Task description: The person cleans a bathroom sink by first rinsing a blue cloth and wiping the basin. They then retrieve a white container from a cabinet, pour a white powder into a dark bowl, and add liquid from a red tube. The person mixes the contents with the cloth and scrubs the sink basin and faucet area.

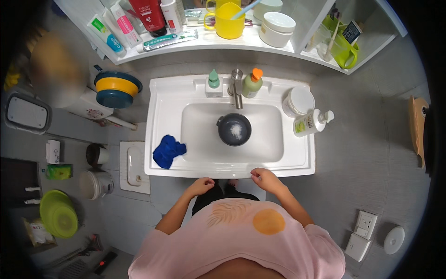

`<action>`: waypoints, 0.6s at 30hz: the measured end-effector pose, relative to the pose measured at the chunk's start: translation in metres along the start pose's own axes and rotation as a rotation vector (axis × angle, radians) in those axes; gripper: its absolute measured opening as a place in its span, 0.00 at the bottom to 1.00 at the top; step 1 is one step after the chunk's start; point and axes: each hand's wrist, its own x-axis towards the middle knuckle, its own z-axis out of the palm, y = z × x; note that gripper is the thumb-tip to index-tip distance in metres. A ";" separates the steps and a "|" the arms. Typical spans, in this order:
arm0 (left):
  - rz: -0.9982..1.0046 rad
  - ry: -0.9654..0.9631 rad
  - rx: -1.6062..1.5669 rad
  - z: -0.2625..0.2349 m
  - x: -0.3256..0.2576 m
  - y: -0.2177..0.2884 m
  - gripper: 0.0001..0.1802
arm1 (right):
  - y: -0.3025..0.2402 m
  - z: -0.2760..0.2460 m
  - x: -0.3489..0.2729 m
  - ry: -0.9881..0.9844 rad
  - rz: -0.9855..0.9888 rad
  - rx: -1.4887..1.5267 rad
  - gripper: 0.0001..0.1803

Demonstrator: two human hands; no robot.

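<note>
In the white sink [195,139] sits a dark grey round bowl [227,135] with a short handle, holding a small heap of white powder or foam; which one I cannot tell. My left hand [201,186] hangs just in front of the sink's near edge, fingers loosely bent, holding nothing visible. Close by the same edge, further right, is my right hand [266,180], its fingers slightly apart and nothing seen between them. A crumpled blue cloth [169,151] lies on the sink's left ledge. The metal faucet [236,88] stands behind the bowl.
Behind the basin are a white pump bottle [214,86] and a green bottle [252,86]. A white tub [298,101] and lotion bottle [310,123] occupy the right ledge. Toiletries and a yellow cup [230,23] fill the shelf above. A squat toilet [135,162] lies at left.
</note>
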 end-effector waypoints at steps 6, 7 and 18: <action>0.198 0.132 -0.181 -0.072 -0.009 0.096 0.11 | -0.035 -0.015 0.049 0.246 0.053 0.115 0.09; 0.262 0.156 -0.202 -0.077 -0.002 0.100 0.10 | -0.031 -0.019 0.065 0.316 0.070 0.077 0.09; 0.232 -0.003 -0.284 -0.082 0.047 0.120 0.09 | -0.026 -0.075 0.186 0.595 0.183 0.548 0.09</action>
